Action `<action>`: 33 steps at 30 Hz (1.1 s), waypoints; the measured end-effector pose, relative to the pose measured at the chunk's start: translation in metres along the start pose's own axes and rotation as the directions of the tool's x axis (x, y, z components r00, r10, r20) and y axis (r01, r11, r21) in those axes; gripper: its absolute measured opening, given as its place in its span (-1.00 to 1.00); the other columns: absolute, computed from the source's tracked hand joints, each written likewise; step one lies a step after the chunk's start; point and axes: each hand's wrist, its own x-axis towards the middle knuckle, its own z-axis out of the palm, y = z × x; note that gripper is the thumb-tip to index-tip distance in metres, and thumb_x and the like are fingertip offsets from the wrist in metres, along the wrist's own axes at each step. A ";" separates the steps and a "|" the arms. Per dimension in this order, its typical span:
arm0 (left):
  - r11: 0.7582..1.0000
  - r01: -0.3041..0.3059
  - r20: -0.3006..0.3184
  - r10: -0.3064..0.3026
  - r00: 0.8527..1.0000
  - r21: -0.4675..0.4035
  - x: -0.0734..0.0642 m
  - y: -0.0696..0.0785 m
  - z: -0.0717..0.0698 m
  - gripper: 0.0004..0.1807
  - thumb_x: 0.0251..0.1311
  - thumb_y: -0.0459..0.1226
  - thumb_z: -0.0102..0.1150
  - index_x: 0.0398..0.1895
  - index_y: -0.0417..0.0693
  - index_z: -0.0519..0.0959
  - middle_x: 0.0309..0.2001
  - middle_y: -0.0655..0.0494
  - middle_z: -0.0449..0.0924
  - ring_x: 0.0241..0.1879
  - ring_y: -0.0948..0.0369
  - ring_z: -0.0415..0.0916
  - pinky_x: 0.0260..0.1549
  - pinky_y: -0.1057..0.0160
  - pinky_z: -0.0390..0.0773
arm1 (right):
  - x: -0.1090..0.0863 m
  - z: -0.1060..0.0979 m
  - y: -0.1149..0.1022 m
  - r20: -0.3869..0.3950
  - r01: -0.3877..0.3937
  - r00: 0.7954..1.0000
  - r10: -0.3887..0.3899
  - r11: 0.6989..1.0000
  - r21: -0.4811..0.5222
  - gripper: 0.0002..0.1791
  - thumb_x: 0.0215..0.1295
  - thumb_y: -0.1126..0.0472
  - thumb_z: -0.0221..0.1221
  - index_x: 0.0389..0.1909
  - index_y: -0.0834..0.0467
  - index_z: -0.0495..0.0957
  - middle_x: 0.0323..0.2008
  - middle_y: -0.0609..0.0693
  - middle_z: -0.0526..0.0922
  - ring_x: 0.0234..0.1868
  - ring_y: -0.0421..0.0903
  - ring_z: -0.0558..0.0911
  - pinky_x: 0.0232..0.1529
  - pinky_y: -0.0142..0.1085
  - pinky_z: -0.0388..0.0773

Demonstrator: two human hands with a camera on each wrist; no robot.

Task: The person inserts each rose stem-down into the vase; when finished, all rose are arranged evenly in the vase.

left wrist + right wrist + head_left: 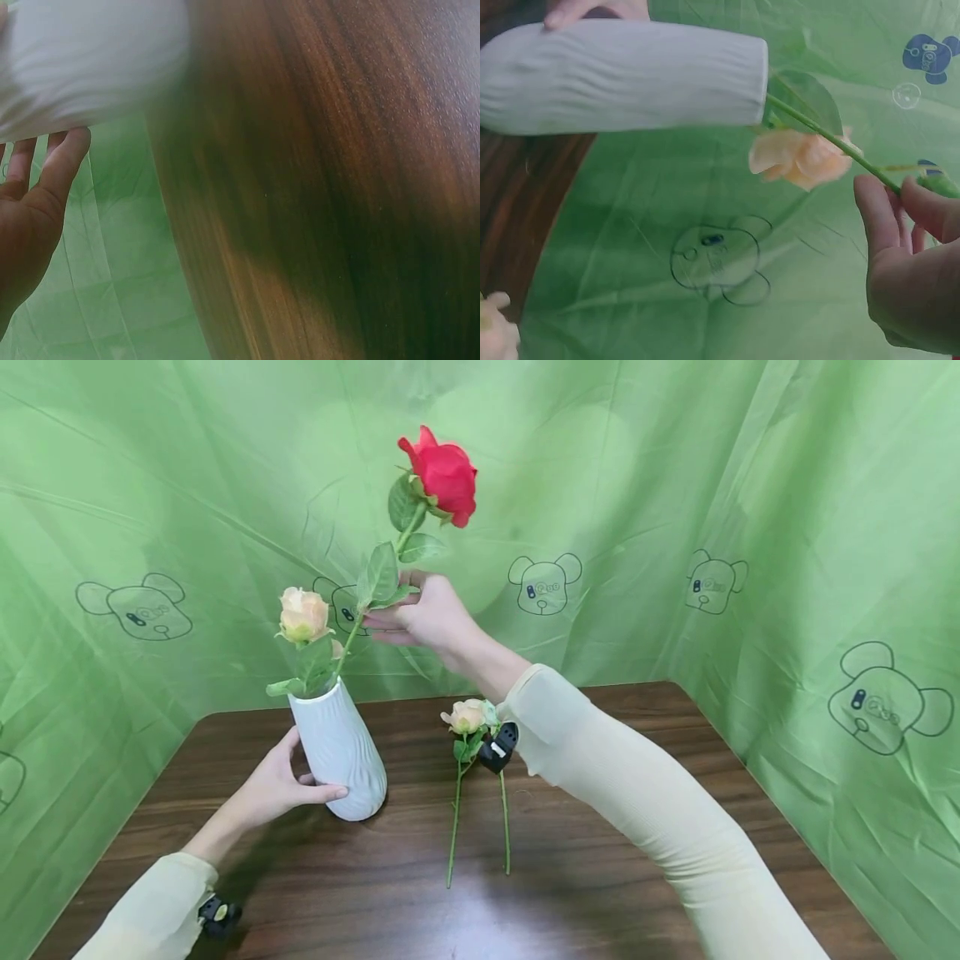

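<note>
A white ribbed vase (pixel 341 752) stands on the table, gripped low on its side by my left hand (pixel 273 785), thumb across the front. A peach rose (pixel 303 614) with green leaves rises from its mouth. My right hand (pixel 423 618) pinches the stem of a red rose (pixel 446 477) just below its leaves. The lower end of that stem reaches into the vase mouth, and the bloom leans up to the right. In the right wrist view the thumb and fingers (pixel 877 210) close on the green stem (pixel 817 129) beside the vase rim.
Two more flowers lie on the brown wooden table (pixel 600 860), right of the vase: a peach rose (pixel 467 717) and a pale green bloom (pixel 491 713) partly behind the right wrist camera (pixel 498 747). Green curtains (pixel 637 485) with printed bear heads surround the table.
</note>
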 end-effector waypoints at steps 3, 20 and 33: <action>1.000 0.012 -0.010 -0.012 1.000 0.017 -0.006 0.009 0.001 0.07 -0.10 -0.43 0.63 0.47 -0.02 0.16 0.22 -0.09 0.39 0.05 0.10 0.60 -0.03 0.18 0.68 | -0.003 0.006 0.004 0.009 0.017 1.000 -0.017 0.999 0.045 -0.71 0.31 0.57 0.21 -0.03 0.28 0.47 -0.14 0.24 0.72 -0.07 0.17 0.74 -0.10 -0.13 0.73; 1.000 0.006 0.000 -0.006 1.000 0.000 -0.006 0.007 -0.001 0.06 -0.08 -0.44 0.61 0.48 0.00 0.16 0.21 -0.12 0.42 0.08 0.06 0.57 -0.02 0.15 0.68 | 0.001 0.019 0.020 0.055 0.133 0.990 -0.131 0.991 -0.027 -0.61 0.29 0.42 0.34 0.08 0.23 0.47 -0.16 0.16 0.66 -0.16 0.20 0.74 -0.08 -0.01 0.72; 1.000 0.011 -0.002 -0.011 1.000 -0.006 -0.006 0.008 0.000 0.08 -0.08 -0.44 0.61 0.49 0.01 0.14 0.23 -0.11 0.41 0.08 0.06 0.57 -0.04 0.15 0.69 | 0.009 0.025 0.039 0.066 0.106 0.993 -0.098 0.986 -0.131 -0.72 0.22 0.43 0.40 -0.10 0.31 0.55 -0.23 0.16 0.72 -0.16 0.27 0.74 -0.22 -0.06 0.75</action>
